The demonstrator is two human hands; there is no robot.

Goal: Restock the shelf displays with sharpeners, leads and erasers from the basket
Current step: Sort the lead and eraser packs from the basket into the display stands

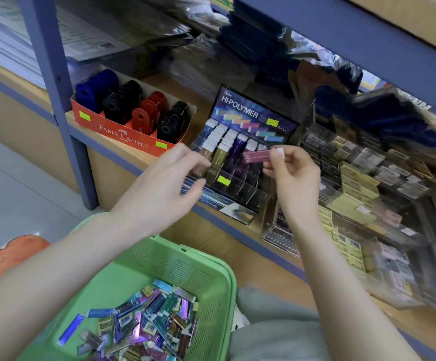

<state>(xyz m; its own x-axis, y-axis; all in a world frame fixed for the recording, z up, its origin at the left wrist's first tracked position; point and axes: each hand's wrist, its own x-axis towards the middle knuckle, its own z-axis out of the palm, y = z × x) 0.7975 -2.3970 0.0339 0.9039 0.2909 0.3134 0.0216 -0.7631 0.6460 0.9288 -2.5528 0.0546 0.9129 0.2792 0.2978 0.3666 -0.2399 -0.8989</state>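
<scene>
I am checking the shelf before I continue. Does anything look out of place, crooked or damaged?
Nothing looks damaged or spilled. The sharpener box and the eraser display stand straight. Only the erasers in the green basket lie jumbled. The right hand pinches a pink eraser.

Pink-sleeved eraser level, pinched before the Hi-Polymer display; green basket holds many loose erasers.

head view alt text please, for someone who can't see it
The right hand pinches a pink-sleeved eraser in front of the Hi-Polymer display, the left hand open beside it. Below, a green basket holds loose erasers; a Faber-Castell sharpener box stands left of the display.
</scene>
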